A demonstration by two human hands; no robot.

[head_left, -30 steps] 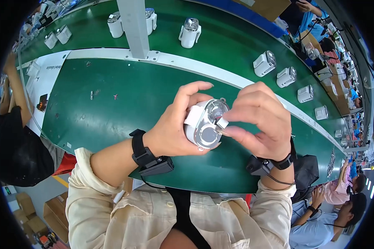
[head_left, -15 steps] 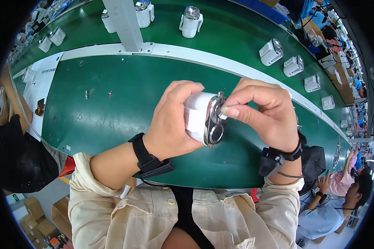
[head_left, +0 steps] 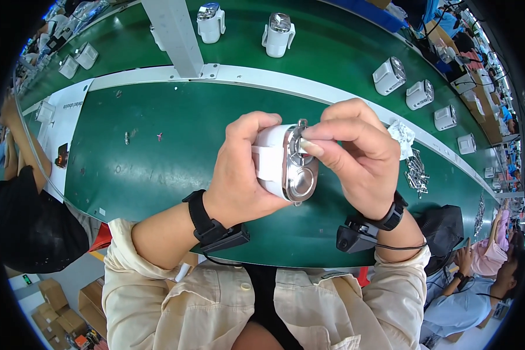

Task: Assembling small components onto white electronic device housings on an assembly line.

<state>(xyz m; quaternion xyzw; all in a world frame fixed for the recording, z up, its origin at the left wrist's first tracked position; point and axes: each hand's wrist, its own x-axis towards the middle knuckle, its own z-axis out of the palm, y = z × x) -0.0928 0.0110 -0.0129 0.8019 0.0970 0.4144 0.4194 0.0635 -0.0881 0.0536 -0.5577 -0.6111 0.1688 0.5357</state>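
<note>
one white, silver-faced device [head_left: 287, 164], tilted, above the green bench [head_left: 169, 157], gripped in the left hand [head_left: 230, 169]. right hand [head_left: 361, 154]: fingers pinched narrow at the silver face, contents unclear. farther right: loose metal parts [head_left: 416, 174].

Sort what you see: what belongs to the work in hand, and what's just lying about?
In hand:
white device, in the left hand
its shiny end, at the right hand

Apparently lying about:
small red piece
crumpled white material
metal parts (role unclear)

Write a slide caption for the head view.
Left hand holds a white device, right hand at its silver face.
</note>
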